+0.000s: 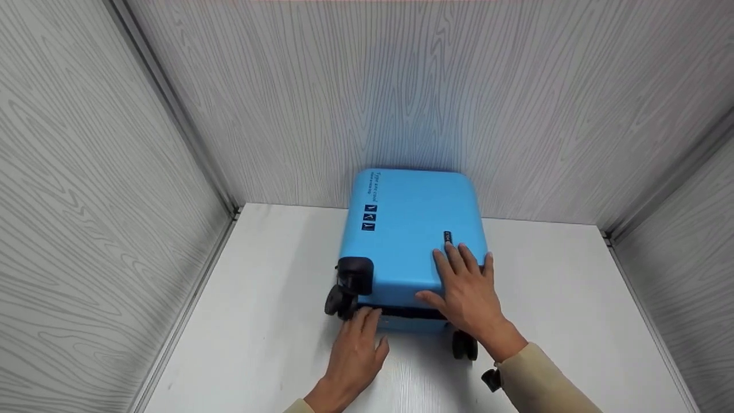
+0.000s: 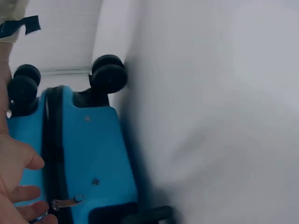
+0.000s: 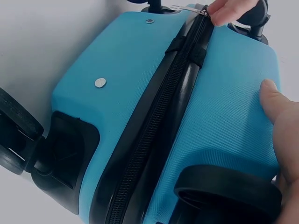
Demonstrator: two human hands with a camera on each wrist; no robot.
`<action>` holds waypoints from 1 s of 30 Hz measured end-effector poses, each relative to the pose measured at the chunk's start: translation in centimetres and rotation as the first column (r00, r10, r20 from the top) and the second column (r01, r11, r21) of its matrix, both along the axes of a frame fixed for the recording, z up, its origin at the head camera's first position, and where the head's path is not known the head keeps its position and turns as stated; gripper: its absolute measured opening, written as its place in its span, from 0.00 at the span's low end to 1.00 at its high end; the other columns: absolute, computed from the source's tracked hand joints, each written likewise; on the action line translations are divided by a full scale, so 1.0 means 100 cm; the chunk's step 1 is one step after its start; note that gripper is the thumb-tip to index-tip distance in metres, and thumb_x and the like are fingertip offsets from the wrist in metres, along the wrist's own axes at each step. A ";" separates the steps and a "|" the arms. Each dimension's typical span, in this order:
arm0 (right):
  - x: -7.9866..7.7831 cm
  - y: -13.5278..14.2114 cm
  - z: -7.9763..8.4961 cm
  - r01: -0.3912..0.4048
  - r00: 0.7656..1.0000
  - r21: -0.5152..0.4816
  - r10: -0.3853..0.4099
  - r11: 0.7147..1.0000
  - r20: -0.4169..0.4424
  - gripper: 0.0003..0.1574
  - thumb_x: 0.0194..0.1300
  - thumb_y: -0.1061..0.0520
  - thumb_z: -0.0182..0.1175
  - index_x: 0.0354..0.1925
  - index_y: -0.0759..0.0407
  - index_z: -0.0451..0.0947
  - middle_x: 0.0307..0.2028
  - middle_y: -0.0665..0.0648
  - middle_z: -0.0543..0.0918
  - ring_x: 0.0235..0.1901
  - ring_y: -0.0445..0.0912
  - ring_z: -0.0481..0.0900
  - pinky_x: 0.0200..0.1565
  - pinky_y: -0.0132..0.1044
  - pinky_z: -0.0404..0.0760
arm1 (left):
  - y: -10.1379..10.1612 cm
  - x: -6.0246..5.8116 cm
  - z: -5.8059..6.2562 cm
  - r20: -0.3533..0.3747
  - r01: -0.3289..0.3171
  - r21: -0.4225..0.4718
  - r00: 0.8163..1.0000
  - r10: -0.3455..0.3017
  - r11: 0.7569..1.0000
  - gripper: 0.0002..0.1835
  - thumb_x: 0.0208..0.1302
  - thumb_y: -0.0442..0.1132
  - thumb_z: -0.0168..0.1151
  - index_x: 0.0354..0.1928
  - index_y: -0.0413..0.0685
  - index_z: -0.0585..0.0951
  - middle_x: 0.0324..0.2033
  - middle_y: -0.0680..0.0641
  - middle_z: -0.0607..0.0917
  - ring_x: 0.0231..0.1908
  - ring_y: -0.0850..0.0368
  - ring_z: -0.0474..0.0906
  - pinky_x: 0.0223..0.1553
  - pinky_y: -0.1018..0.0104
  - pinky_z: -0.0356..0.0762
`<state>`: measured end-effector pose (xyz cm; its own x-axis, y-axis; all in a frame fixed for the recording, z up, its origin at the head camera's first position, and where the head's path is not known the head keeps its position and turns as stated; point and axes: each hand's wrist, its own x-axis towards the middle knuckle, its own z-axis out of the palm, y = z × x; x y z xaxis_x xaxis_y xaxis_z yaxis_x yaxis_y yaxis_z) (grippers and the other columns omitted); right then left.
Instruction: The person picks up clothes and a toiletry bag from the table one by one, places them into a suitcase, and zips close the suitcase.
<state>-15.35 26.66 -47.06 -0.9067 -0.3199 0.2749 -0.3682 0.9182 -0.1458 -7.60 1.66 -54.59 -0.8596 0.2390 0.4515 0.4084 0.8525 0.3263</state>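
A light blue hard-shell suitcase (image 1: 413, 223) lies on its side, its wheeled end facing me. A black zipper (image 3: 140, 163) runs along that end and looks closed where it shows. My left hand (image 1: 352, 355) is at the zipper's left end, fingertips touching the seam beside the metal zipper pull (image 2: 67, 202); the thumb stands apart from the fingers. The pull sticks out free. My right hand (image 1: 470, 301) rests spread on the suitcase's upper shell near its right front corner, thumb over the front edge. Black caster wheels (image 1: 342, 301) stick out from the corners.
The suitcase stands close to the grey wood-grain back wall (image 1: 287, 103). Side walls (image 1: 74, 201) enclose the white floor surface (image 1: 246, 321) to the left and right. A black strap (image 1: 492, 379) hangs at my right sleeve.
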 end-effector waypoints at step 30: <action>0.001 -0.002 -0.003 0.010 1.000 0.025 -0.011 1.000 0.016 0.60 0.69 0.18 0.54 0.82 0.52 0.60 0.81 0.63 0.62 0.81 0.64 0.56 0.75 0.77 0.46 | -0.007 -0.030 -0.037 -0.181 -0.215 0.090 0.957 0.228 0.973 0.10 0.60 0.47 0.76 0.27 0.53 0.84 0.19 0.49 0.81 0.20 0.53 0.79 0.20 0.57 0.76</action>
<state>-15.20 26.49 -47.34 -0.9142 -0.3171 0.2523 -0.3564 0.9255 -0.1285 -10.59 1.01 -58.29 -0.7850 0.0151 0.6193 0.2716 0.9069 0.3221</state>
